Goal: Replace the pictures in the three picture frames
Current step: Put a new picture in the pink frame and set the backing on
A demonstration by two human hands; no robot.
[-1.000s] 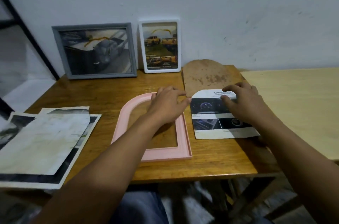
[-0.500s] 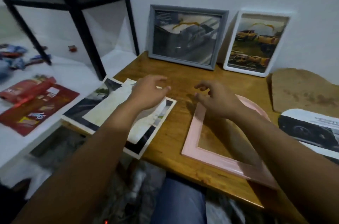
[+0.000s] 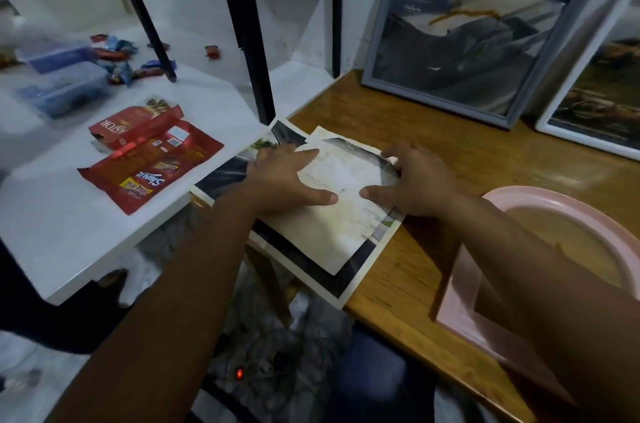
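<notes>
Home room – wood table (image 3: 485, 159) w/ framed pics, snack wrappers (image 3: 149, 159) on white shelf.

Head view, person's body only.

Left hand (image 3: 287, 177): bare. No glove, ring or watch to be seen. Nails short, as far as the thumb shows.

Right hand (image 3: 417, 182): bare likewise, no ring or band seen at the wrist.

Left forearm (image 3: 180, 284): bare along its whole visible length; no sleeve edge inside the picture.

Right forearm (image 3: 540, 263): bare too, no sleeve edge in view.

Lap (image 3: 374, 377): a patch of blue cloth shows at the bottom between the arms, dim and blurred; weave and seams cannot be made out.
</notes>
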